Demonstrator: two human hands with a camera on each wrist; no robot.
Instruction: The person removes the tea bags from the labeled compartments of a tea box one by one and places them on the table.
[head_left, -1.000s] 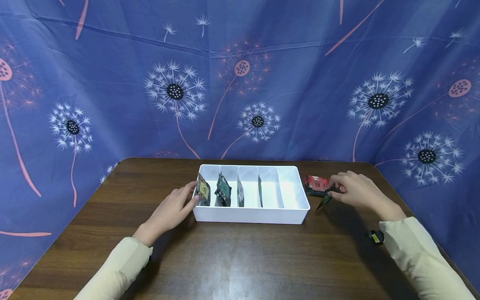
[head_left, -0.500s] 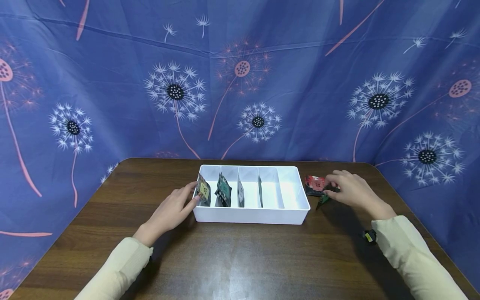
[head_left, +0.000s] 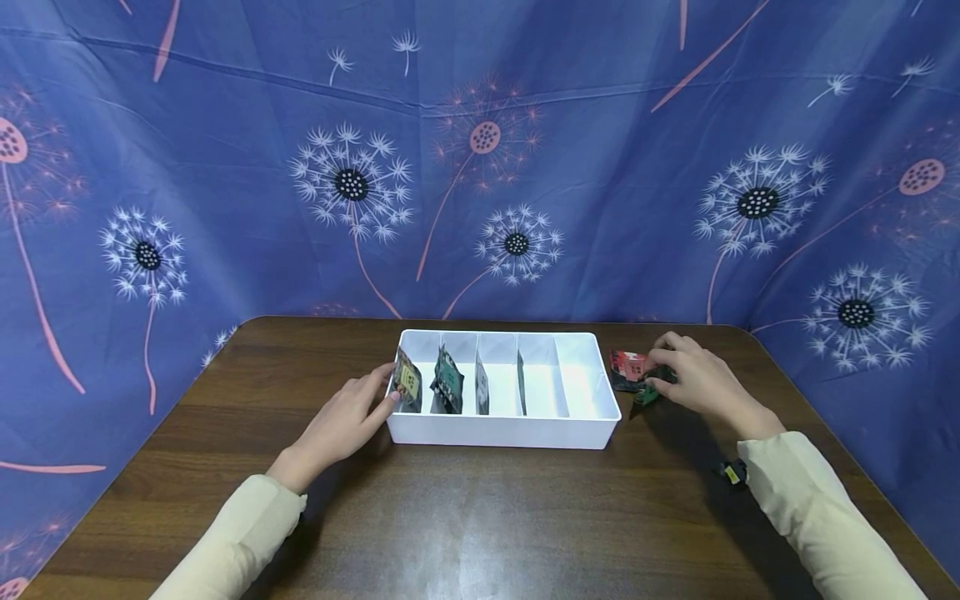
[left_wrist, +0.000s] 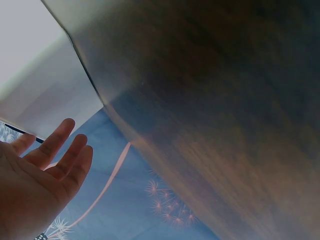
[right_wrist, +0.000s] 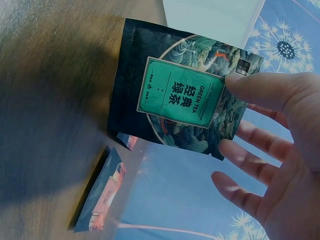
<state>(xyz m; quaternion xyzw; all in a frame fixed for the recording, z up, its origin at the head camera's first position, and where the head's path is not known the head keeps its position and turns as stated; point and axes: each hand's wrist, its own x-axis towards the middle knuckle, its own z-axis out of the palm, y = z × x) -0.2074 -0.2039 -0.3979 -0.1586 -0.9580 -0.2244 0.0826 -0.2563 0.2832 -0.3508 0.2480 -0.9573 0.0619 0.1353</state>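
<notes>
Clean handling of the green tea packet (right_wrist: pixel 175 95), at three o'clock from the white box (head_left: pixel 501 431), seems to call for a light edge pinch, its face uncreased and clear of the red packet (head_left: pixel 626 367) at eleven o'clock from it. The person's right hand (head_left: pixel 696 380) clamps its edge, thumb against fingers; the left hand (head_left: pixel 349 414), fingers spread, touches the box's nine-o'clock end.

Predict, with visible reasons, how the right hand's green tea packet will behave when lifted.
The packet is probably light: the right hand pinches it near one end. It seems fairly stiff, standing out almost flat. Being flat, it likely won't roll.
</notes>
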